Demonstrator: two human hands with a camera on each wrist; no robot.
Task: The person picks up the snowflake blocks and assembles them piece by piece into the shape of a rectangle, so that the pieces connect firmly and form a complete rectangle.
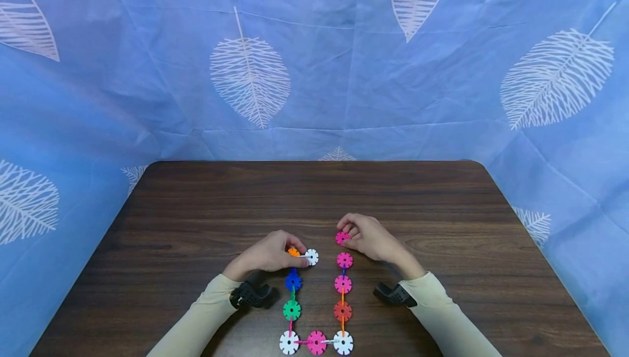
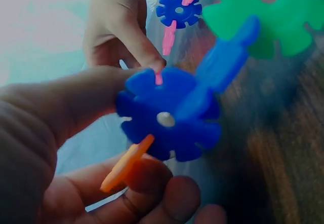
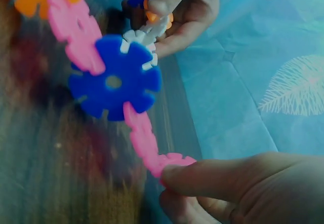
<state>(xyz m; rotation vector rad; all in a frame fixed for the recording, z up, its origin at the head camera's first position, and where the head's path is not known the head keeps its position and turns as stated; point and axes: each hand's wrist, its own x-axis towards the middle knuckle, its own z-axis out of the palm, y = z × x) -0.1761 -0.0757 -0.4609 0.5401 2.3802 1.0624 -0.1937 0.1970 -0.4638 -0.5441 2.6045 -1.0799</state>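
Note:
Notched plastic discs, joined flat and upright by turns, form a U-shaped chain on the table. At its left end my left hand (image 1: 272, 251) pinches an orange disc (image 2: 126, 165), with a white disc (image 1: 312, 257) projecting to the right beside the thumb. An upright blue disc (image 2: 164, 115) sits near those fingers, joined toward a green one (image 2: 263, 11). My right hand (image 1: 371, 239) pinches a pink disc (image 1: 342, 238) at the right end between thumb and fingers. Next to it come another pink disc (image 3: 143, 138) and an upright blue disc (image 3: 112, 79). The two ends are apart.
The chain's base, with white (image 1: 289, 343) and pink (image 1: 316, 343) discs, lies near the bottom of the head view. Both wrists wear black bands (image 1: 250, 294). Behind the dark wooden table (image 1: 196, 198) hangs a blue cloth (image 1: 314, 73) with white leaves.

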